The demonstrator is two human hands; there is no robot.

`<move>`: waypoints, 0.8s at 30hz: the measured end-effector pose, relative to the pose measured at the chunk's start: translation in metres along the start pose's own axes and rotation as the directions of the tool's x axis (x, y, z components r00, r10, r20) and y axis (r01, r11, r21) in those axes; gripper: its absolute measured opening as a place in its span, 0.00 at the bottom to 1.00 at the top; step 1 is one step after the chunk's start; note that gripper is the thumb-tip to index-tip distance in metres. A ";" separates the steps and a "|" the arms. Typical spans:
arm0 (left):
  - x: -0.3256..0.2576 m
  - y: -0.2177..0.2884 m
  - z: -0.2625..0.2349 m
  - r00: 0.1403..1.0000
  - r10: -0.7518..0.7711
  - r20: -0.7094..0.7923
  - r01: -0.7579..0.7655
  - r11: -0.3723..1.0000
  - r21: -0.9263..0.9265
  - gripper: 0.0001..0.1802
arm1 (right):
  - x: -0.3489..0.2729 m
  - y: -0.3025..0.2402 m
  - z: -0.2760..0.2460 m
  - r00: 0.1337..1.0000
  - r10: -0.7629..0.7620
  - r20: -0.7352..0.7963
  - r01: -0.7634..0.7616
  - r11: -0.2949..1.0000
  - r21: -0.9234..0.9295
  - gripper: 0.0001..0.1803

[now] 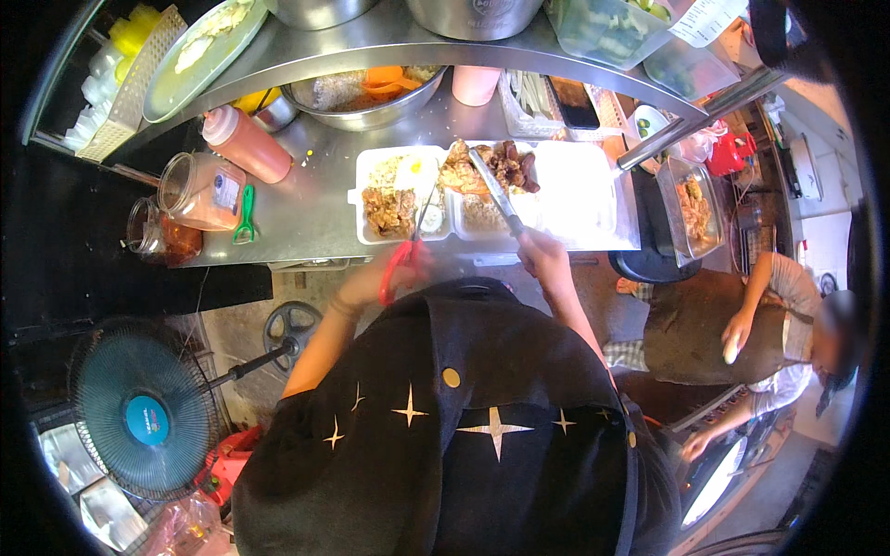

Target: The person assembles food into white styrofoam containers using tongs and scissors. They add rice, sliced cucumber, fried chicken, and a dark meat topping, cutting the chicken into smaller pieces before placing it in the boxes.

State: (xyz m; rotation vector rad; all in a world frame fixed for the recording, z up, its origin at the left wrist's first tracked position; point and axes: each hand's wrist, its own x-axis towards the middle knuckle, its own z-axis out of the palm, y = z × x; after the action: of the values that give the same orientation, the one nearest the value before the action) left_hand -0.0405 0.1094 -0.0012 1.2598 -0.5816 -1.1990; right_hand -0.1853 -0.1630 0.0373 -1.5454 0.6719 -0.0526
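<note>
My left hand [394,273] grips red-handled scissors [408,250], whose blades point up over a white foam box [371,171] of rice, fried egg and browned meat. My right hand [542,255] holds metal tongs [496,190] that reach into a second open foam box [575,199] holding rice and dark pieces of meat. Both boxes sit side by side on a steel counter [306,208] in front of me. My dark top with star shapes fills the lower middle of the view.
On the counter's left stand a pink squeeze bottle [246,144], a clear jar [199,190], a green tool [246,215]. A metal bowl [366,97] sits behind the boxes, under a curved steel shelf [371,42]. A fan [139,408] stands lower left. Another person [742,338] works at right.
</note>
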 end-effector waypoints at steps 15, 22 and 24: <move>-0.005 0.018 0.006 0.978 0.071 -0.194 -0.011 0.955 0.297 0.26 | -0.021 -0.009 0.030 0.999 0.029 0.019 -0.027 0.996 -0.087 0.17; -0.014 0.027 0.020 0.963 -0.115 -0.243 0.157 0.975 0.160 0.19 | -0.015 -0.005 0.020 0.992 0.100 0.078 -0.092 0.990 -0.103 0.16; -0.013 0.014 0.014 0.976 -0.018 -0.217 0.069 0.970 0.232 0.16 | -0.014 -0.005 0.018 0.987 0.091 0.134 -0.069 0.985 -0.161 0.16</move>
State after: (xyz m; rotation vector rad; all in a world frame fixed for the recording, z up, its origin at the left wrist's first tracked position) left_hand -0.0515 0.1135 0.0189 1.5911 -0.5530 -1.0339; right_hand -0.1870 -0.1410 0.0450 -1.6528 0.6374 0.1724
